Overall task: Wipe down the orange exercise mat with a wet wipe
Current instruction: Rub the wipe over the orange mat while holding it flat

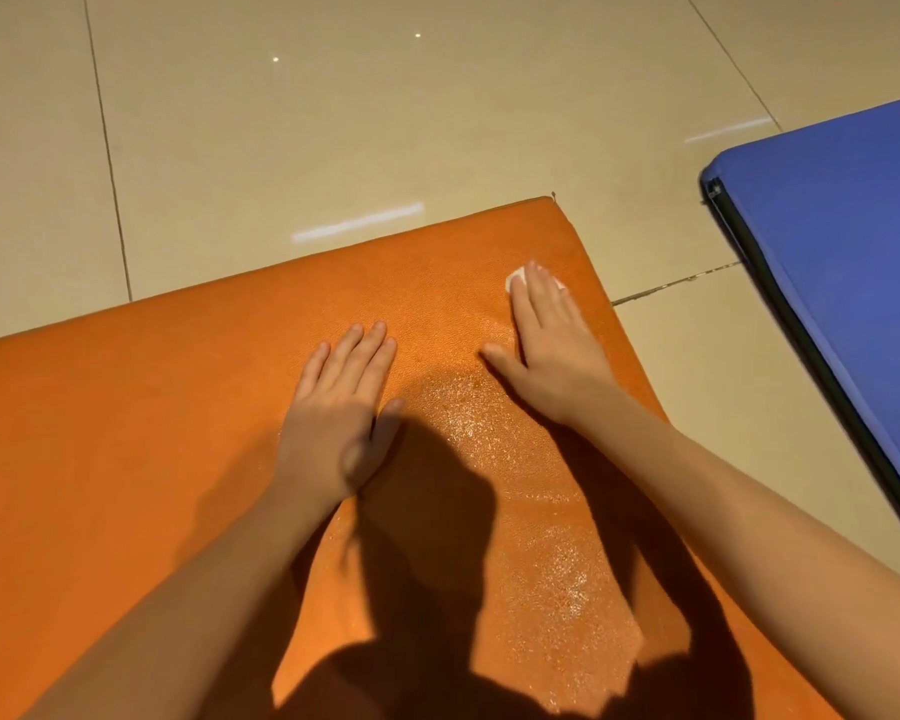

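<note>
Hands are lying flat on the orange mat: left hand resting, fingers straight and together; right hand pressing a white wipe, seemingly folded, under straight fingers near the far corner.

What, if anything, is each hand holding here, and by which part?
Nothing is gripped. The right hand presses the wet wipe flat onto the orange mat under its straight fingers; the left hand lies flat on the mat, empty.

The orange mat looks like pebbled, leather-like vinyl, glistening wet in a streak near the middle. The blue mat at right appears smooth and matt. Floor tiles are glossy, reflecting lights.
</note>
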### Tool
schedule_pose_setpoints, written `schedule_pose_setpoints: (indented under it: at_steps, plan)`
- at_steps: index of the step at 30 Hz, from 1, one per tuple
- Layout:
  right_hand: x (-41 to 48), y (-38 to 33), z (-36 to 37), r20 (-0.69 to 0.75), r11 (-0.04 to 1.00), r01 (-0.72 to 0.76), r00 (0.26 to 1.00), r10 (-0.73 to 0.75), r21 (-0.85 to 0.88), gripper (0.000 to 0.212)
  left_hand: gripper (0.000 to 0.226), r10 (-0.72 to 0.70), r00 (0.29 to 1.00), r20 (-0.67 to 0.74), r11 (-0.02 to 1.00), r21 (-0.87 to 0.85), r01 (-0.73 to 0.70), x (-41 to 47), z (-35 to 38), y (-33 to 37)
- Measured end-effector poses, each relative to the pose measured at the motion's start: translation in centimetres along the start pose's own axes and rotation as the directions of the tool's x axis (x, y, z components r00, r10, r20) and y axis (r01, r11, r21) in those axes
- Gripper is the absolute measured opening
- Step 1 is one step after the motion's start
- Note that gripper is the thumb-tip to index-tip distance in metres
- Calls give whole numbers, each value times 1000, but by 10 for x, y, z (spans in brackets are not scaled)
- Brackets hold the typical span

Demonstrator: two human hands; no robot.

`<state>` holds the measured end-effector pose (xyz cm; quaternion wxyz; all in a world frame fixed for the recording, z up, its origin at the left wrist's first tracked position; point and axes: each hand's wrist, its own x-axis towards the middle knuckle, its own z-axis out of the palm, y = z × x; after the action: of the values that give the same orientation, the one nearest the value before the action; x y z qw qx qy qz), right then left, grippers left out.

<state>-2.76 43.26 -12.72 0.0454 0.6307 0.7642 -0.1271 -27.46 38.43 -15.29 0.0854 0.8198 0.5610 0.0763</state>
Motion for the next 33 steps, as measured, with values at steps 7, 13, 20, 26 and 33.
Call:
schedule_pose_setpoints:
  at_steps: [7,13,20,26,33]
  plan:
    - [45,15,-10,-29,973,-211,976,214,90,78,61,-3,1000,-3,1000,-29,3,1,-1,1]
    - [23,13,-8,-1,996,61,998,-61,-67,78,60,-9,1000,13,999,-37,9,2,-2,0]
    - [70,0,-17,-23,979,-180,983,183,97,80,60,-10,1000,25,999,-41,11,1,-3,0]
    - [67,34,-24,-11,997,-58,998,58,-43,75,60,-27,999,30,998,-50,29,0,-2,3]
    - [68,-22,-16,-9,989,150,989,-150,-8,78,60,-19,999,39,999,-38,20,0,-1,3]
